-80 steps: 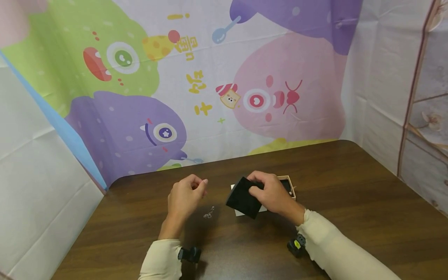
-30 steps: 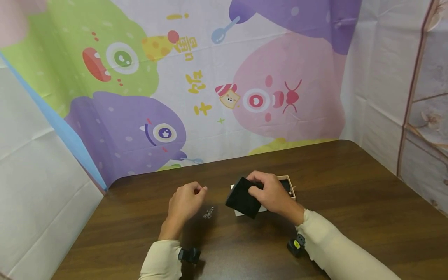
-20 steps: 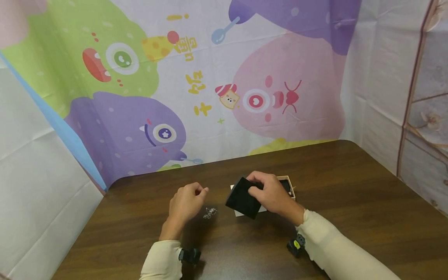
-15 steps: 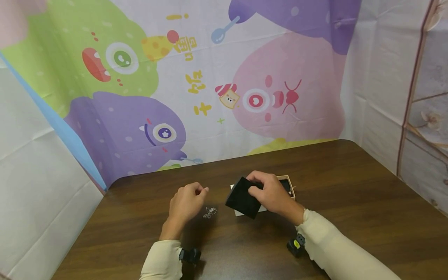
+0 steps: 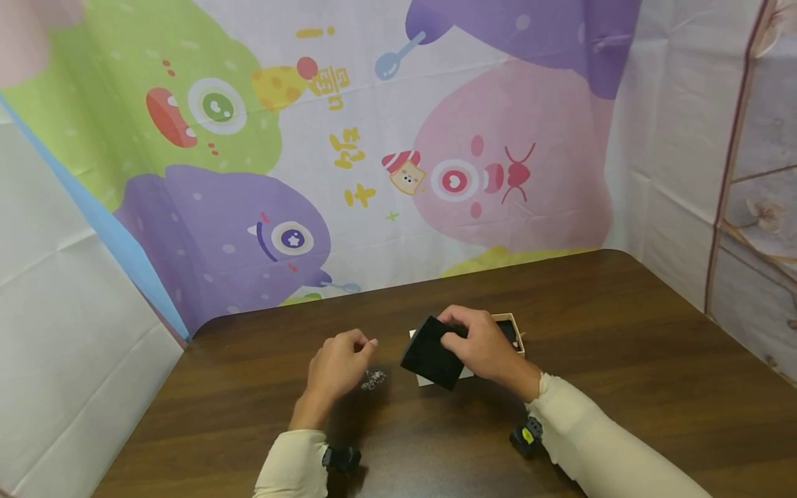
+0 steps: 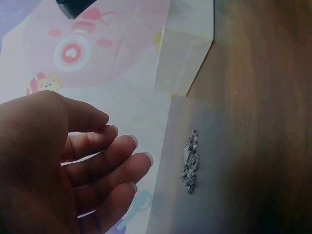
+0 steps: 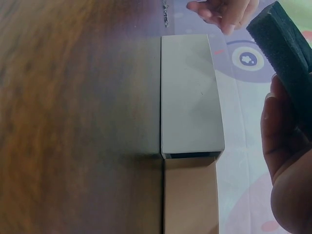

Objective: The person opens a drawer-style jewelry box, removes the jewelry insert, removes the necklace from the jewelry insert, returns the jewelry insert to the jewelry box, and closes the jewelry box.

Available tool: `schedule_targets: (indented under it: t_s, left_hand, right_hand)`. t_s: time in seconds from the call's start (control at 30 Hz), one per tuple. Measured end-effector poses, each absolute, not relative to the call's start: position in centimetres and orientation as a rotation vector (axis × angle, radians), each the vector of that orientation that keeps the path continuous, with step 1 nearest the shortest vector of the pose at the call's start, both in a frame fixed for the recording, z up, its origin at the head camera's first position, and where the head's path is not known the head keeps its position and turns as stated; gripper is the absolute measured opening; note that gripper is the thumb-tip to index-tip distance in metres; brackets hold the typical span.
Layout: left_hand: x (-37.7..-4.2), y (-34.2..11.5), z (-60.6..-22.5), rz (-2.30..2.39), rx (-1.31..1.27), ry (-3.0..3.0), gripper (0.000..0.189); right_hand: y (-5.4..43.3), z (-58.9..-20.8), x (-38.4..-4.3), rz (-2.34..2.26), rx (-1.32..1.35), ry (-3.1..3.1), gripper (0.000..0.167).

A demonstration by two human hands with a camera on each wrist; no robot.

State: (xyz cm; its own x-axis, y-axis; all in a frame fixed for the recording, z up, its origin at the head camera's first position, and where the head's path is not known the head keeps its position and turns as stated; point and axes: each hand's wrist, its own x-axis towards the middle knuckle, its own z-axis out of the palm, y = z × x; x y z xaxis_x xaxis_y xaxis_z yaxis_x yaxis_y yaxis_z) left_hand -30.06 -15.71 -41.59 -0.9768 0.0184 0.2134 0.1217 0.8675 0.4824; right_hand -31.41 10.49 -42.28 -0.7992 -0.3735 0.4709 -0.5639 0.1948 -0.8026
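My right hand (image 5: pixel 482 346) pinches a square black foam pad (image 5: pixel 431 354) between thumb and fingers, holding it tilted above a small box. In the right wrist view the pad (image 7: pixel 282 46) shows its thick edge and a slit. My left hand (image 5: pixel 339 363) hovers over the table with fingers loosely curled; in the left wrist view nothing shows between thumb and fingers (image 6: pixel 139 163). Just beside it a silvery chain (image 5: pixel 373 380) lies bunched on the wood, apart from the fingers in the left wrist view (image 6: pixel 191 163).
The box has a white sleeve (image 7: pixel 190 92) and a tan drawer (image 7: pixel 190 195) slid partway out, with black lining (image 5: pixel 507 332) inside. It stands on a dark wooden table (image 5: pixel 591 311). A printed cartoon cloth (image 5: pixel 373 228) hangs behind the table's far edge.
My left hand has lowered and shifted slightly right, closer to the chain. The chain has gone from a longer strand to a bunched heap. My right hand and the foam pad stay nearly still.
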Motion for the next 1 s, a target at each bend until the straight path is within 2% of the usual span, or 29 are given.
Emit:
schedule_targets:
  t_s: [0.53, 1.0]
  left_hand:
    - [-29.6, -13.6, -42.6, -0.840, -0.278, -2.850, 0.021]
    - [-29.7, -12.5, -43.3, -0.986, -0.293, -2.895, 0.017]
  right_hand:
    - [10.5, -42.2, -31.4, 1.642, 0.904, -2.296, 0.019]
    - [10.6, -42.2, -31.7, 1.628, 0.803, -2.283, 0.016]
